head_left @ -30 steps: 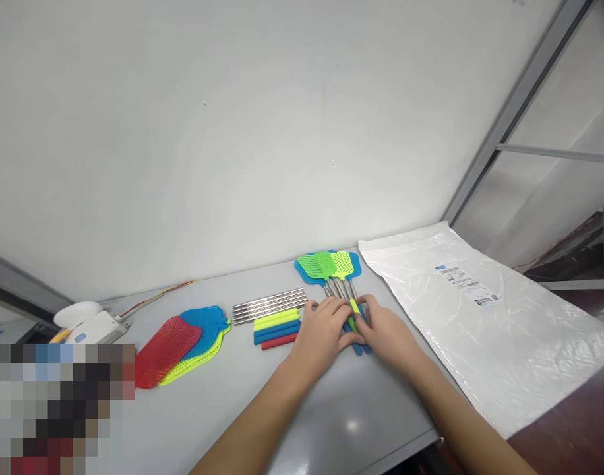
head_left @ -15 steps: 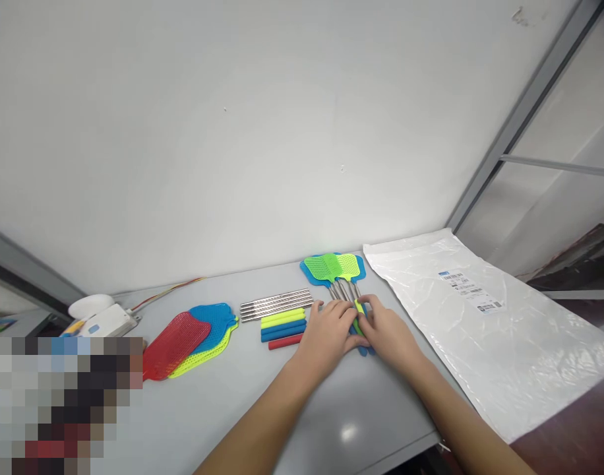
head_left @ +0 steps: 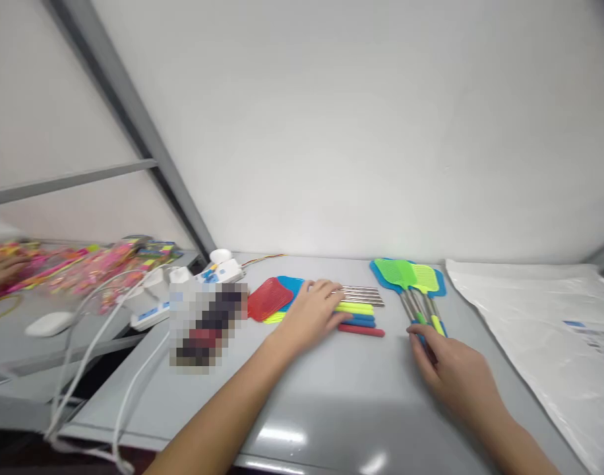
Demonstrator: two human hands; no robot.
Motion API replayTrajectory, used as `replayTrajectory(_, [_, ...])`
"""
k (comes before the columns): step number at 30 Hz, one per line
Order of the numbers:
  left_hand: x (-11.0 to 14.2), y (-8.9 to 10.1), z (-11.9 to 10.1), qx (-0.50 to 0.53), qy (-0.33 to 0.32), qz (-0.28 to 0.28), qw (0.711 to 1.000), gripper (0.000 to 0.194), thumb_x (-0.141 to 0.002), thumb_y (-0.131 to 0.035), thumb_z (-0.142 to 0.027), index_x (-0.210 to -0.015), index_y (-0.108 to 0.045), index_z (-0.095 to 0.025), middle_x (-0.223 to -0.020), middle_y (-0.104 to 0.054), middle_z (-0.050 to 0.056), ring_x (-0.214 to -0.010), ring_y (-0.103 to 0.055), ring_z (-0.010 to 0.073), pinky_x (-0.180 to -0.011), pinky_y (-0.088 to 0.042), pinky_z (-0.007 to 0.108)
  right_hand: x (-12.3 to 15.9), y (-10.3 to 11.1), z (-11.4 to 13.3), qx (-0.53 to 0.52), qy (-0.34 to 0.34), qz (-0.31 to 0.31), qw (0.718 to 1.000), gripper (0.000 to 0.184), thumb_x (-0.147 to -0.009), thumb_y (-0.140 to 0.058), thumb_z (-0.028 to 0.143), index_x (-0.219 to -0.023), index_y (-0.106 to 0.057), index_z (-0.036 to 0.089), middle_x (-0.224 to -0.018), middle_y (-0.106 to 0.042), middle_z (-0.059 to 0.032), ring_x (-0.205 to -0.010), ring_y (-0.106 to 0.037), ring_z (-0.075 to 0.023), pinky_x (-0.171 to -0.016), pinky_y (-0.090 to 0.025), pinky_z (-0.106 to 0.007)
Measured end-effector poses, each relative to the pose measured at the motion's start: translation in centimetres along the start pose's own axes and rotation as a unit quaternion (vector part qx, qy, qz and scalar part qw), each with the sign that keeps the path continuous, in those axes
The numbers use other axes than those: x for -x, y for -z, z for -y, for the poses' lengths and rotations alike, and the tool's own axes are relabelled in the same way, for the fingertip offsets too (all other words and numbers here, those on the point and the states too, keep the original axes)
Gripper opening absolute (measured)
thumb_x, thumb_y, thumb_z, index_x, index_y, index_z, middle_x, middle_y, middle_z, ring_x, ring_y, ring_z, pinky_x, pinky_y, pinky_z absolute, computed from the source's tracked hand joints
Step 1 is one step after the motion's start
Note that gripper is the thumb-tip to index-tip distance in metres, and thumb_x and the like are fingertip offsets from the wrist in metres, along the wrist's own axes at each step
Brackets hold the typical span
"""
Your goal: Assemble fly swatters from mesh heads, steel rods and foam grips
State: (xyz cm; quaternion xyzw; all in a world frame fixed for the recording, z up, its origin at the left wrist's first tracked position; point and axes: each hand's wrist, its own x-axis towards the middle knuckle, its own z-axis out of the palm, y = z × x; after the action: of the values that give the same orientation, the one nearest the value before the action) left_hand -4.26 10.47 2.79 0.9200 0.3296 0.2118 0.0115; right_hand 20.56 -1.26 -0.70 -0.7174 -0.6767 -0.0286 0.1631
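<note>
My left hand (head_left: 314, 313) reaches over a stack of loose swatter heads, its fingers stretched out toward the left ends of several metal rods (head_left: 364, 295). Beside it lie loose handle sleeves: yellow sleeves (head_left: 356, 308), blue sleeves (head_left: 364, 320) and a red sleeve (head_left: 362, 330). Partly behind that hand are a red swatter head (head_left: 271, 299), a blue swatter head (head_left: 291, 284) and a yellow one (head_left: 273, 318). My right hand (head_left: 453, 369) is curled round the lower handles of several assembled fly swatters (head_left: 405, 274), with green, yellow and blue mesh heads; its inner fingers are hidden.
A white plastic mailing bag (head_left: 519, 316) covers the grey table (head_left: 332, 389) at right. A white device (head_left: 227, 269) and a power strip with white cables (head_left: 151, 315) are at left. Another person's hand (head_left: 2, 272) is among colourful packets (head_left: 104, 260) on the neighbouring table.
The view has swung left, bringing the neighbouring table into sight. My left hand has left the assembled swatters and moved left to the rods and swatter heads. My right hand stays by the handles.
</note>
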Motion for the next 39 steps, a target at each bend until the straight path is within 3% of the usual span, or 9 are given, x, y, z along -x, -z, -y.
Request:
replayTrajectory(3, [2.1,2.0,3.8,-0.022,0.129,-0.052,0.99,0.023,-0.092,-0.052,-0.037,-0.107,-0.06,-0.022,-0.119,-0.061,0.007,-0.113,-0.048,0.0243,-0.094,-0.037,0.04,-0.9,-0.2,2.1,0.0,0.112,0.029,0.993,0.029,-0.093,-0.036,0.038,-0.099,-0.063,0.027,-0.08,-0.07,-0.006,-0.067,-0.063,-0.0228,-0.061,-0.037,-0.032])
replayTrajectory(6, [3.1,2.5,4.8,-0.01,0.194,-0.096,0.976,0.022,-0.092,-0.051,-0.037,-0.103,-0.062,-0.021,-0.113,-0.062,0.006,-0.109,-0.048,0.0238,-0.093,-0.038,0.039,-3.7,0.1,4.3,0.004,0.121,0.056,0.991,0.029,-0.094,-0.036,0.037,-0.094,-0.063,0.027,-0.076,-0.069,-0.004,-0.061,-0.061,-0.0209,-0.055,-0.033,-0.03])
replayTrajectory(15, [2.4,-0.2,-1.2,0.051,0.03,0.001,0.998,0.022,-0.09,-0.054,-0.041,-0.092,-0.065,-0.022,-0.106,-0.059,0.006,-0.104,-0.047,0.0233,-0.08,-0.039,0.036,-15.6,-1.3,7.5,0.005,0.137,0.123,0.983,0.021,-0.087,-0.049,0.026,-0.087,-0.07,0.023,-0.092,-0.069,-0.0059,-0.08,-0.06,-0.0195,-0.058,-0.032,-0.026])
replayTrajectory(23, [2.4,-2.1,-1.8,0.034,-0.002,0.037,0.999,0.025,-0.084,-0.062,-0.045,-0.09,-0.066,-0.02,-0.096,-0.055,0.006,-0.095,-0.047,0.0227,-0.076,-0.039,0.035,-17.6,-2.4,7.4,-0.019,0.208,0.184,0.96,0.017,-0.08,-0.053,0.023,-0.078,-0.07,0.022,-0.087,-0.068,-0.0063,-0.073,-0.06,-0.0182,-0.061,-0.036,-0.026])
replayTrajectory(28, [2.4,-2.8,-2.2,0.018,0.012,0.026,0.999,0.024,-0.084,-0.062,-0.044,-0.09,-0.064,-0.021,-0.094,-0.052,0.005,-0.094,-0.046,0.0221,-0.073,-0.038,0.033,-17.9,-1.4,7.2,-0.041,0.209,0.183,0.96,0.01,-0.081,-0.052,0.023,-0.078,-0.061,0.02,-0.084,-0.067,-0.0076,-0.072,-0.059,-0.0196,-0.063,-0.039,-0.028])
replayTrajectory(31, [2.4,-2.8,-2.3,0.008,0.018,0.022,1.0,0.025,-0.084,-0.062,-0.045,-0.09,-0.063,-0.02,-0.095,-0.052,0.005,-0.094,-0.046,0.0226,-0.072,-0.037,0.033,-17.5,0.6,6.7,-0.066,0.177,0.158,0.969,0.009,-0.086,-0.045,0.026,-0.085,-0.053,0.022,-0.081,-0.066,-0.0045,-0.067,-0.058,-0.0178,-0.06,-0.041,-0.028])
replayTrajectory(34, [2.5,-2.9,-2.2,0.009,0.022,0.015,1.0,0.025,-0.083,-0.063,-0.044,-0.091,-0.061,-0.02,-0.097,-0.052,0.004,-0.095,-0.046,0.0225,-0.074,-0.038,0.034,-15.6,2.9,6.4,-0.156,0.128,0.042,0.979,0.008,-0.087,-0.049,0.03,-0.09,-0.046,0.023,-0.081,-0.064,-0.0015,-0.066,-0.058,-0.0167,-0.06,-0.042,-0.028])
replayTrajectory(37, [2.5,-3.0,-2.2,0.006,0.022,0.015,1.0,0.024,-0.084,-0.063,-0.042,-0.09,-0.059,-0.019,-0.098,-0.052,0.004,-0.096,-0.046,0.0225,-0.075,-0.038,0.034,-12.2,4.2,6.4,-0.299,0.071,-0.117,0.944,0.004,-0.09,-0.046,0.028,-0.092,-0.044,0.025,-0.073,-0.056,0.0024,-0.06,-0.055,-0.0143,-0.057,-0.041,-0.028])
replayTrajectory(39, [2.6,-3.1,-2.2,-0.002,0.02,0.016,1.0,0.02,-0.086,-0.061,-0.039,-0.089,-0.058,-0.019,-0.097,-0.053,0.004,-0.095,-0.047,0.0224,-0.074,-0.038,0.034,-9.6,4.4,6.6,-0.376,0.058,-0.161,0.911,0.007,-0.093,-0.045,0.031,-0.091,-0.046,0.025,-0.063,-0.046,0.0052,-0.051,-0.045,-0.012,-0.051,-0.036,-0.027])
